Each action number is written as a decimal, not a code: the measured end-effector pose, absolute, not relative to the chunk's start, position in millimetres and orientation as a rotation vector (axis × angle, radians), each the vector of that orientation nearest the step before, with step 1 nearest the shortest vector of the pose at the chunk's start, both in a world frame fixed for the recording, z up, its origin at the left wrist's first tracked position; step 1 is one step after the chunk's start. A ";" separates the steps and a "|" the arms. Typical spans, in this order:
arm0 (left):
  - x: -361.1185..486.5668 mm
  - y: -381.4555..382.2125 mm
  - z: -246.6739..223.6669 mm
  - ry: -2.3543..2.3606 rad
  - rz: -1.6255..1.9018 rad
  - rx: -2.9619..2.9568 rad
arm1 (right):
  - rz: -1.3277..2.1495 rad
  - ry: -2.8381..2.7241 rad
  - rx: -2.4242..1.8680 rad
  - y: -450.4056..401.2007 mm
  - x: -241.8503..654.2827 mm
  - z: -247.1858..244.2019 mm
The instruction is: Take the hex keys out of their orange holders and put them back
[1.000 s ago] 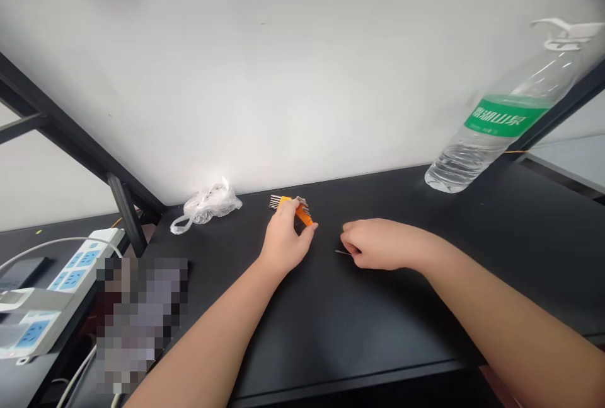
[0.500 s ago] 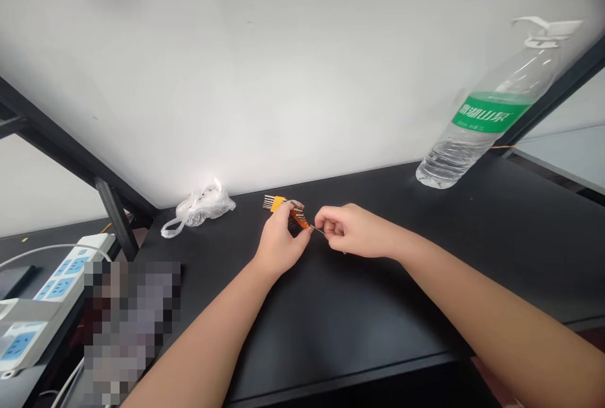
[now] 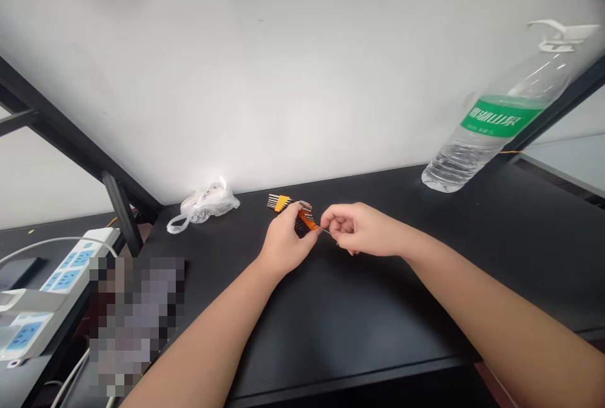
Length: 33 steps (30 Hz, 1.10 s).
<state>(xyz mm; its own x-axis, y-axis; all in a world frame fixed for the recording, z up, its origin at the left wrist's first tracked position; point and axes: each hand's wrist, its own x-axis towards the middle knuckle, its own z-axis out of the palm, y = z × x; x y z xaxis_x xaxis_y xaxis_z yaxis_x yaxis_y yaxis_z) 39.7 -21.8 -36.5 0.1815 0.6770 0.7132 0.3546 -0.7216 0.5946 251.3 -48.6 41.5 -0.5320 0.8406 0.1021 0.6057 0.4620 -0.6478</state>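
Observation:
My left hand is closed around a hex key set, with thumb and fingers pinching its holder. The set has an orange plastic piece near the thumb and a yellow piece with several metal key ends sticking out to the left. Part of the set is hidden behind my left fingers. Just to the right, my right hand is closed in a pinch on one thin hex key. That key spans the small gap between both hands, its left tip at the orange piece. Both hands are above the black tabletop.
A crumpled clear plastic bag lies at the back left by the white wall. At the back right stands a large water bottle with a green label. A white power strip and cables are at the left, beside a blurred patch.
The whole view has shifted a little, so things appear slightly farther right. Both hands keep nearly the same pose, with the key still between them.

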 end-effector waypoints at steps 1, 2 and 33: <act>39.7 -21.8 -36.6 0.980 1.551 2.168 | 0.797 -2.303 -1.220 -48.1 251.6 41.3; 39.7 -21.8 -36.7 0.979 1.550 2.168 | 0.807 -2.301 -1.227 -47.8 251.7 41.2; 37.7 -20.0 -37.0 1.125 1.530 2.153 | 1.311 -1.529 -1.093 -37.6 228.6 25.7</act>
